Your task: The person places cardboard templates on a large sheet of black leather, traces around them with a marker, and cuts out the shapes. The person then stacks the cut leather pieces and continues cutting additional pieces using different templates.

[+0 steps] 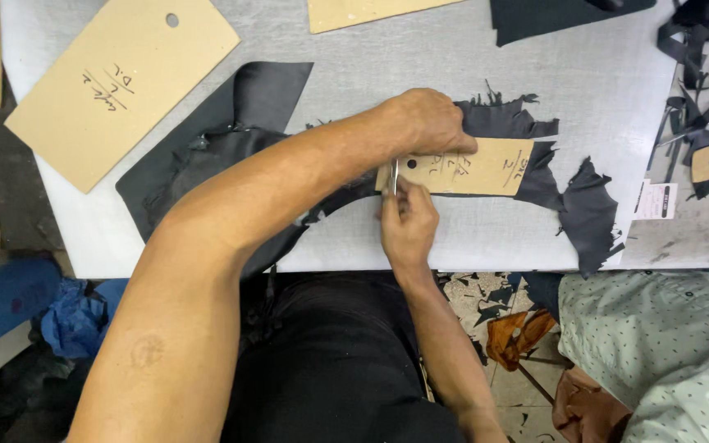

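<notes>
My left hand [427, 121] presses flat on a small tan cardboard pattern [486, 168] that lies over a sheet of black leather [231, 139] on the white cutting table [469, 66]. My right hand [408, 226] grips a thin metal knife [395, 176], its blade upright against the pattern's left end. Ragged black leather offcuts [588, 213] stick out to the right of the pattern. My left forearm crosses over the leather and hides part of it.
A large tan cardboard pattern [125, 82] lies at the upper left, others at the left edge and the top. Black scraps [699, 49] pile at the right. A person in a dotted light shirt [666, 344] sits at the lower right. Blue cloth [75, 316] lies below the table.
</notes>
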The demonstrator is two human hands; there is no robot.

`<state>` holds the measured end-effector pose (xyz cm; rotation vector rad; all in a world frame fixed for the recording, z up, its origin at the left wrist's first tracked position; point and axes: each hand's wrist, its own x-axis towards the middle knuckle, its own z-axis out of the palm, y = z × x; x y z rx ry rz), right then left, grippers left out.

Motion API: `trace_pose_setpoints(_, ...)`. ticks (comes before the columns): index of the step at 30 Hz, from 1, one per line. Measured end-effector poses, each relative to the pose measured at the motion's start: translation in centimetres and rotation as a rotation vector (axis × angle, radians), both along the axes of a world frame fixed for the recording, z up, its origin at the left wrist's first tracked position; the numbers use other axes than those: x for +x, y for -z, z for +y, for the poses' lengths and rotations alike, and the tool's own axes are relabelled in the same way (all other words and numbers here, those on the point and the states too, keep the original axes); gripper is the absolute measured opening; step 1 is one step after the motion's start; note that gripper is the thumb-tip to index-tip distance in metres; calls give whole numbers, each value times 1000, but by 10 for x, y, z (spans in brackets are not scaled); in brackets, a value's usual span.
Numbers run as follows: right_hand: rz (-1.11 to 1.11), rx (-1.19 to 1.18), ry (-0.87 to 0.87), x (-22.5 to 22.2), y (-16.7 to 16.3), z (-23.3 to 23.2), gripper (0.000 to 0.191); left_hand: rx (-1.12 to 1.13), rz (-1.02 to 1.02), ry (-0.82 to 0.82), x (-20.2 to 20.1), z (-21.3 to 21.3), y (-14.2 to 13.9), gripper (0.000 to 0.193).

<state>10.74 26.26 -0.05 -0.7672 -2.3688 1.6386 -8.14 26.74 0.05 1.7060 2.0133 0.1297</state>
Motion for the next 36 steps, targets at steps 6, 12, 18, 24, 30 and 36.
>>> trace_pose_setpoints(6,-9,383,-71,-43,18,-7,11,-15,52,74,2,4,12,22)
trace_pose_setpoints(12,-122,426,-210,8,-5,-15,15,0,105,26,21,7,14,24)
trace_pose_setpoints(18,-117,571,-410,50,-41,18,24,-284,153,10,38,-1,-9,95)
trace_pose_setpoints(24,183,939,-703,1,-26,55,20,-338,182,24,36,-6,-23,119)
trace_pose_setpoints(30,202,997,-863,3,-14,82,32,-369,221,6,41,-5,-23,113)
trace_pose_setpoints(36,14,1151,-910,33,-24,217,41,-364,328,44,47,-6,-36,116)
